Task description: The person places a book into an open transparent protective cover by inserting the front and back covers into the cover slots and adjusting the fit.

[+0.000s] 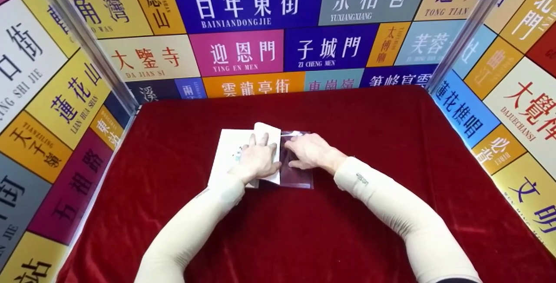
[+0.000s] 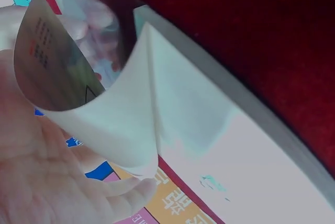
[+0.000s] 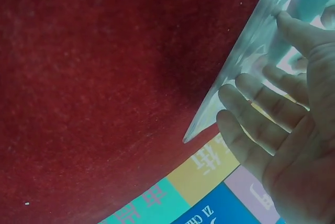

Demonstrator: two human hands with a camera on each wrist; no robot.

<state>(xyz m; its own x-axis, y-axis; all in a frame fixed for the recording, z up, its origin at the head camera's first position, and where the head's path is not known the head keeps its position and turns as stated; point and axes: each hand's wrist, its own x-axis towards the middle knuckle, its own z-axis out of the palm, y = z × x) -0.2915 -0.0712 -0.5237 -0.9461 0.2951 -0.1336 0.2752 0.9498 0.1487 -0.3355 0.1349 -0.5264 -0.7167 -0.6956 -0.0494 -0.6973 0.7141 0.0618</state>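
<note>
A white booklet or book [image 1: 223, 161] with a small bluish print lies on the red cloth. Its raised cover leaf [image 1: 263, 129] bends over toward the right, and a clear plastic cover [image 1: 299, 180] extends past it on that side. My left hand [image 1: 258, 159] rests on the leaf with fingers spread. In the left wrist view the leaf [image 2: 115, 124] curves upward, with printed text on its inner face. My right hand [image 1: 310, 150] touches the plastic; the right wrist view has its fingers [image 3: 256, 114] apart and only slightly bent along the clear plastic sheet [image 3: 230, 77].
Red velvet cloth [image 1: 347, 231] covers the table around the book. Panels with colourful place-name signs [image 1: 247, 3] stand at the back and both sides, joined by clear corner posts [image 1: 469, 27].
</note>
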